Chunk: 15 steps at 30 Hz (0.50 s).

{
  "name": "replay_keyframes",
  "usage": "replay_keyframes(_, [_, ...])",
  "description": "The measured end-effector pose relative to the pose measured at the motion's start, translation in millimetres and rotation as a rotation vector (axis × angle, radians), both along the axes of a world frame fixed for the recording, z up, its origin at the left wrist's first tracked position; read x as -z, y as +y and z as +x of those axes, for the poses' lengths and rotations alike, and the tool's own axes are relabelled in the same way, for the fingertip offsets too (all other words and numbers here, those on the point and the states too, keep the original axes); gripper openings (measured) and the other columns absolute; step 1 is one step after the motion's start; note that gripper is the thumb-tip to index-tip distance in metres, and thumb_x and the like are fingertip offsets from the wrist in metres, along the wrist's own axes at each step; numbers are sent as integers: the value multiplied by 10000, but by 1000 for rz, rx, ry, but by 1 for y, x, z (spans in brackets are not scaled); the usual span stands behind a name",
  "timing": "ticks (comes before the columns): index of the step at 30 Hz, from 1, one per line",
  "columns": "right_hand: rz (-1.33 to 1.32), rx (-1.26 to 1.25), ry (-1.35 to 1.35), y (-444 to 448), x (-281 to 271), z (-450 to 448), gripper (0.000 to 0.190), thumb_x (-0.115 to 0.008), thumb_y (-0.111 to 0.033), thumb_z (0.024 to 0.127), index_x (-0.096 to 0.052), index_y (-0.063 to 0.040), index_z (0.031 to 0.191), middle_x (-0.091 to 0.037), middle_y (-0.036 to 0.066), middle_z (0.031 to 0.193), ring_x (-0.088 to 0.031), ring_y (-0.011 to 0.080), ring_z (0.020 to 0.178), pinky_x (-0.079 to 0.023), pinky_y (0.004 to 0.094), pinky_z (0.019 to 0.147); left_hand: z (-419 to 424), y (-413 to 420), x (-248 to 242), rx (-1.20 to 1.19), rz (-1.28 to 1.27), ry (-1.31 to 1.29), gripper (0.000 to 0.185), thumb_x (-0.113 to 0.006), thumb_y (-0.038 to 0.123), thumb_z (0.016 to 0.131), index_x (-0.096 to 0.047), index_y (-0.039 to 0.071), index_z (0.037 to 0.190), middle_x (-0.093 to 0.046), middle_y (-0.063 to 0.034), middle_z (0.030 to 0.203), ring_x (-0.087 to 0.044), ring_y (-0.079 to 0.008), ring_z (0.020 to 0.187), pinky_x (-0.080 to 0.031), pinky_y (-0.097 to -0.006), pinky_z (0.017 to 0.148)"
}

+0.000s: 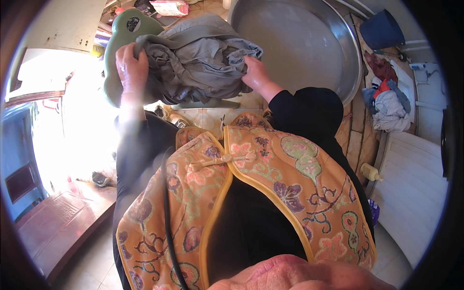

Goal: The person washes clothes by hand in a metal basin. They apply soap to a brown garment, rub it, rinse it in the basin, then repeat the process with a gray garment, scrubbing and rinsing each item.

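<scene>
A bunched grey garment (197, 58), wet-looking and heavily creased, rests over a green plastic stool or washboard stand (119, 32) in front of me. My left hand (132, 67) grips its left edge, with the thumb over the cloth. On the other side my right hand (256, 74) pinches a fold at the garment's right end. Just right of the cloth stands a large round metal basin (353, 69) holding cloudy greyish water (290, 43). The cloth hides much of the green surface beneath it.
A dark blue bucket (382, 29) stands at the upper right. Below it lies a pile of clothes (389, 103), near a yellowish bottle (369, 172) and a white panel (409, 188). A reddish-brown wooden bench (69, 214) is at my left. A pink-and-white packet (169, 8) lies beyond the stool.
</scene>
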State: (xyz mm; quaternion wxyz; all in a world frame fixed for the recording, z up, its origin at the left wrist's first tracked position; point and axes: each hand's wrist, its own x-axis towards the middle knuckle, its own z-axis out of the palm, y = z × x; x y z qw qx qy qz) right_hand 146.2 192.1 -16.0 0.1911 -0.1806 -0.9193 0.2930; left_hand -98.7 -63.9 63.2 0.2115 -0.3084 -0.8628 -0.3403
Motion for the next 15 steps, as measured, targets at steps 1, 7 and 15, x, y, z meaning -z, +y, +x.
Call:
replay_keyframes(1, [12, 24, 72, -1, -18, -7, 331, -624, 8, 641, -556, -12, 965, -576, 190, 930, -571, 405, 872, -482, 429, 765, 5, -8, -1, 89, -34, 5, 281, -610, 135, 767, -620, 24, 1025, -605, -192, 997, -575, -360, 976, -450, -413, 876])
replay_keyframes(7, [218, -145, 532, -12, -169, -65, 295, -615, 51, 621, -568, -20, 904, -591, 140, 862, -575, 368, 833, -476, 363, 738, 55, -6, 5, 562, -208, -405, 229, -540, 58, 720, -626, 15, 927, -628, -132, 832, -623, -284, 775, -487, -365, 694])
replay_keyframes(15, [24, -549, 286, -58, -118, -128, 341, -613, 51, 600, -571, -70, 917, -613, 117, 908, -572, 333, 900, -458, 366, 793, 94, 46, 80, 789, 338, -1367, 245, -486, 45, 777, -626, -11, 970, -649, -49, 832, -592, -127, 763, -473, -262, 696])
